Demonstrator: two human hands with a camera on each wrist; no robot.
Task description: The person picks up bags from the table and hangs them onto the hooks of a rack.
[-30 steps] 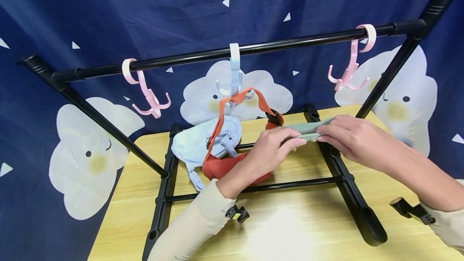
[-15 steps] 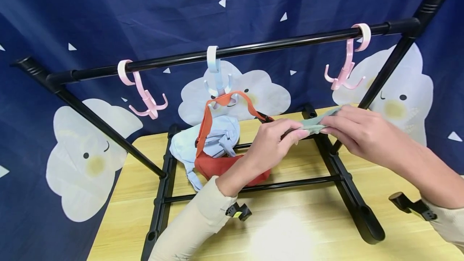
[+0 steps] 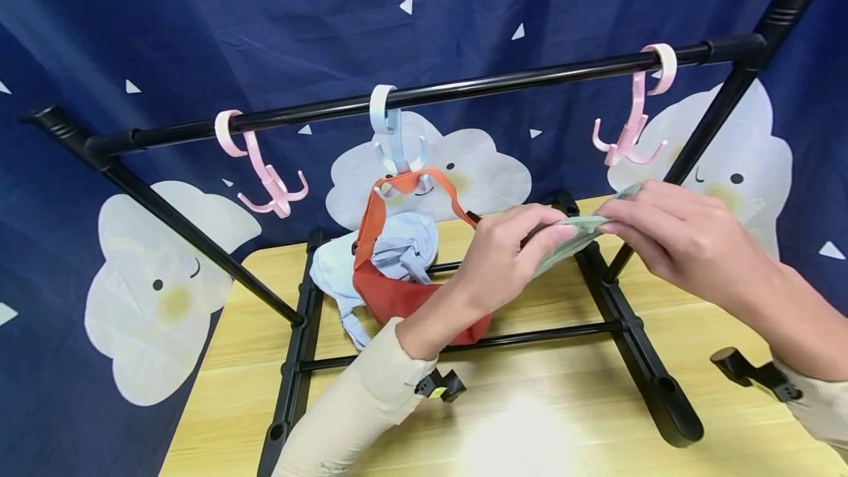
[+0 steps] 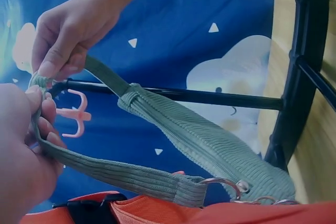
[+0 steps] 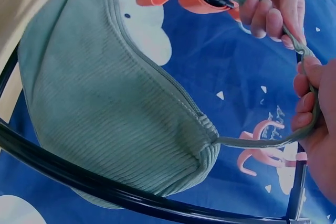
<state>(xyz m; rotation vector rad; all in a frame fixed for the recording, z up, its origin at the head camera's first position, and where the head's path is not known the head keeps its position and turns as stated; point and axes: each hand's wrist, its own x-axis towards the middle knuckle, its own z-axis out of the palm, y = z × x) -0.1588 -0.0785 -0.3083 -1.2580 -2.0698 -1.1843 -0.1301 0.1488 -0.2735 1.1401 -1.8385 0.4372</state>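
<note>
My left hand (image 3: pixel 506 252) and right hand (image 3: pixel 676 234) pinch the strap (image 3: pixel 576 230) of a green corduroy bag (image 5: pixel 115 103), close beside each other above the table's right half. The bag hangs below the strap, its zip closed; in the head view the hands and strap mostly hide it. To the left, an orange bag (image 3: pixel 397 297) hangs by its strap from a light blue hook (image 3: pixel 395 138), partly behind my left forearm. On the black bar (image 3: pixel 517 83) to the right hangs a pink hook (image 3: pixel 629 127), above and behind my right hand.
A second pink hook (image 3: pixel 270 182) hangs at the bar's left. A light blue bag (image 3: pixel 338 267) lies on the wooden table (image 3: pixel 232 389) behind the orange one. The rack's base feet (image 3: pixel 652 374) and crossbars spread over the table. A blue cloud-patterned curtain (image 3: pixel 298 6) closes off the back.
Both hands have lifted a little and shifted slightly right with the green strap. The light blue hook and the orange bag have moved left along the bar.
</note>
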